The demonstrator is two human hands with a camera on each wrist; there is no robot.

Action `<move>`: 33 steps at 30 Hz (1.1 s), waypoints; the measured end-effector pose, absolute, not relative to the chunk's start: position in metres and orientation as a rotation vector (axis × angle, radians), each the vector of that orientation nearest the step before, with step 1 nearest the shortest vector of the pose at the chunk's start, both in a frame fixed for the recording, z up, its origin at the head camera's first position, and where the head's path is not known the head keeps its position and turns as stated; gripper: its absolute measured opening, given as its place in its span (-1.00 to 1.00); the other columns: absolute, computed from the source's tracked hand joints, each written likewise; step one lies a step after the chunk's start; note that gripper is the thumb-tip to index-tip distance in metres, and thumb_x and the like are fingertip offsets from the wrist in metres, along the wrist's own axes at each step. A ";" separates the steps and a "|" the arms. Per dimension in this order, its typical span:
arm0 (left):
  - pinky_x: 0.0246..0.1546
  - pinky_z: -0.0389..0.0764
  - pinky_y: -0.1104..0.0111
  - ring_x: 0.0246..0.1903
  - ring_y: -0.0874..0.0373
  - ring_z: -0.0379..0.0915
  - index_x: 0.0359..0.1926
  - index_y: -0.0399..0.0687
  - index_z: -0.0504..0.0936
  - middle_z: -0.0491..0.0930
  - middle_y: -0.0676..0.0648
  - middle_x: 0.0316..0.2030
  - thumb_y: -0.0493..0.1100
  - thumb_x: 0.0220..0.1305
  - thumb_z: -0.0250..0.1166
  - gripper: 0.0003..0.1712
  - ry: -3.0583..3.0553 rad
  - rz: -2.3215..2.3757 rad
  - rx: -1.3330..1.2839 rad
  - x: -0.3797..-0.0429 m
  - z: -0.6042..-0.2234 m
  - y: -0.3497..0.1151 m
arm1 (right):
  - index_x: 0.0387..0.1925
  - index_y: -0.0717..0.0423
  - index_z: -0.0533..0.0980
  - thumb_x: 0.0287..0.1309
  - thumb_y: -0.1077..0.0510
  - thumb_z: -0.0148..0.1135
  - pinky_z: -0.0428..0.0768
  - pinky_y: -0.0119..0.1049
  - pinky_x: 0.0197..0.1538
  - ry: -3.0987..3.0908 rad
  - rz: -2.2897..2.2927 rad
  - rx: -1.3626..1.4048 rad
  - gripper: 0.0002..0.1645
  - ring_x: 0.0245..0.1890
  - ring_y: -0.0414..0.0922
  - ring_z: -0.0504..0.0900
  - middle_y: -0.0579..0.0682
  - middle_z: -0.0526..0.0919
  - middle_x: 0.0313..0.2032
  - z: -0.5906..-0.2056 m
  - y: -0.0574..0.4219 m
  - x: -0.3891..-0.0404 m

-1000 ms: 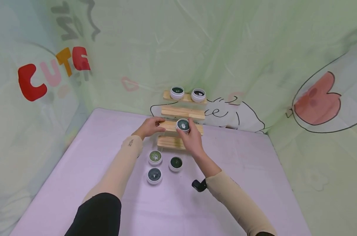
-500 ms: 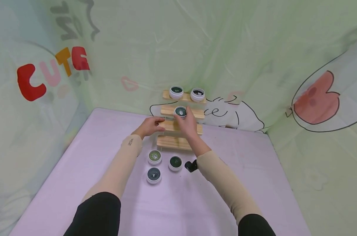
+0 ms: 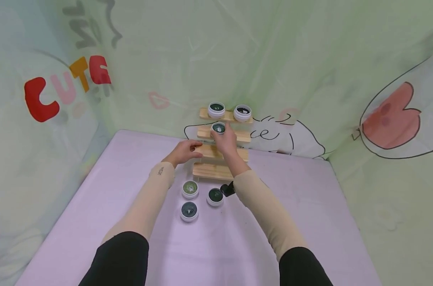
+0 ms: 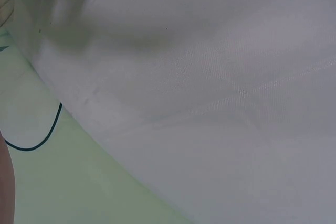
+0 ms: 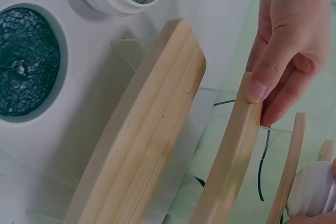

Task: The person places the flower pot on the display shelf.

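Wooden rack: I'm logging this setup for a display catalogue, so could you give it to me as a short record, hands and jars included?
Rack: four wooden planks, stepped
Top plank: left jar and right jar, side by side
Right hand: holds a white jar at the second plank from the top; resting on it or not, cannot tell
Left hand: grips the left end of the second plank from the bottom
Lilac table: light green jar, grey-blue jar, dark green jar
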State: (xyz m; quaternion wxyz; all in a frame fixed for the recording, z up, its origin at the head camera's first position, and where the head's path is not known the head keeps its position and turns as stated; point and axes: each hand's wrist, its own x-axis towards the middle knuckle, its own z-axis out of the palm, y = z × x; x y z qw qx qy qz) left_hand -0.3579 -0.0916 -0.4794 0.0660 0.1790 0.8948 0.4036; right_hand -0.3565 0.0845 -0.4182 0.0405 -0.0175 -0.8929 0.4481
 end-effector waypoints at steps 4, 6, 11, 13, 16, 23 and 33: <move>0.26 0.46 0.30 0.24 -0.04 0.39 0.26 -0.31 0.48 0.48 -0.23 0.23 -0.16 0.22 0.41 -0.38 2.696 1.223 0.545 -0.359 -0.477 -0.092 | 0.50 0.28 -0.04 0.30 -0.04 0.23 0.18 -0.12 0.48 -2.727 1.372 -0.080 -0.01 0.41 0.16 0.18 0.31 0.19 0.41 -0.417 0.081 -0.361; 0.25 0.47 0.30 0.22 -0.04 0.40 0.25 -0.30 0.49 0.48 -0.22 0.22 -0.16 0.22 0.41 -0.38 2.700 1.223 0.548 -0.359 -0.477 -0.092 | 0.50 0.28 -0.03 0.28 -0.04 0.25 0.20 -0.11 0.47 -2.714 1.379 -0.099 0.00 0.40 0.17 0.20 0.33 0.20 0.40 -0.417 0.079 -0.363; 0.25 0.48 0.30 0.22 -0.04 0.40 0.25 -0.32 0.48 0.49 -0.22 0.22 -0.17 0.22 0.41 -0.38 2.685 1.239 0.549 -0.360 -0.479 -0.093 | 0.50 0.29 -0.01 0.24 -0.04 0.29 0.22 -0.11 0.46 -2.671 1.412 -0.136 0.02 0.39 0.17 0.22 0.34 0.23 0.38 -0.419 0.076 -0.367; 0.26 0.47 0.30 0.24 -0.04 0.39 0.26 -0.32 0.47 0.48 -0.21 0.23 -0.17 0.22 0.41 -0.38 2.668 1.243 0.536 -0.361 -0.479 -0.093 | 0.49 0.29 0.01 0.24 -0.03 0.30 0.24 -0.11 0.45 -2.657 1.419 -0.137 0.01 0.38 0.17 0.23 0.33 0.25 0.37 -0.421 0.076 -0.368; 0.26 0.46 0.31 0.25 -0.03 0.38 0.26 -0.31 0.47 0.47 -0.20 0.24 -0.17 0.23 0.40 -0.38 2.661 1.247 0.519 -0.361 -0.480 -0.093 | 0.48 0.31 0.03 0.24 -0.04 0.30 0.27 -0.10 0.44 -2.648 1.415 -0.131 -0.01 0.37 0.17 0.26 0.34 0.27 0.36 -0.423 0.075 -0.369; 0.26 0.47 0.30 0.24 -0.02 0.39 0.27 -0.28 0.48 0.48 -0.19 0.24 -0.15 0.22 0.41 -0.37 2.672 1.230 0.513 -0.360 -0.482 -0.093 | 0.48 0.30 0.04 0.23 -0.04 0.31 0.28 -0.09 0.43 -2.654 1.418 -0.134 0.00 0.36 0.17 0.27 0.35 0.29 0.34 -0.424 0.075 -0.368; 0.26 0.46 0.30 0.23 -0.03 0.40 0.26 -0.30 0.48 0.48 -0.21 0.23 -0.14 0.20 0.42 -0.36 2.696 1.217 0.543 -0.360 -0.480 -0.092 | 0.48 0.27 0.05 0.21 -0.08 0.32 0.27 -0.13 0.44 -2.654 1.408 -0.089 0.01 0.37 0.13 0.28 0.30 0.32 0.34 -0.419 0.085 -0.357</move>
